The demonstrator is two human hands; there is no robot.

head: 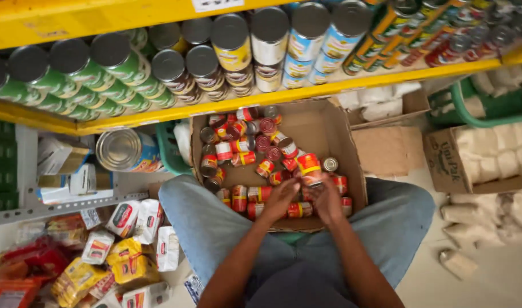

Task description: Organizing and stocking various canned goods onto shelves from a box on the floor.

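A brown cardboard box (pixel 335 134) rests on my knees and holds several small red tins with yellow bands. My right hand (pixel 325 197) and my left hand (pixel 281 199) meet over the box's near side. Together they grip one red and yellow tin (pixel 309 166), which sticks up between the fingers. More red tins (pixel 244 145) lie loose in the box's left half. Motion blur hides exactly how the fingers sit on the tin.
A yellow shelf (pixel 306 91) above carries green cans (pixel 72 74) and silver-topped tins (pixel 269 40). A big tin (pixel 124 149) lies left of the box. Packets (pixel 124 251) crowd the floor at lower left. Open cartons of pale bags (pixel 489 154) stand at right.
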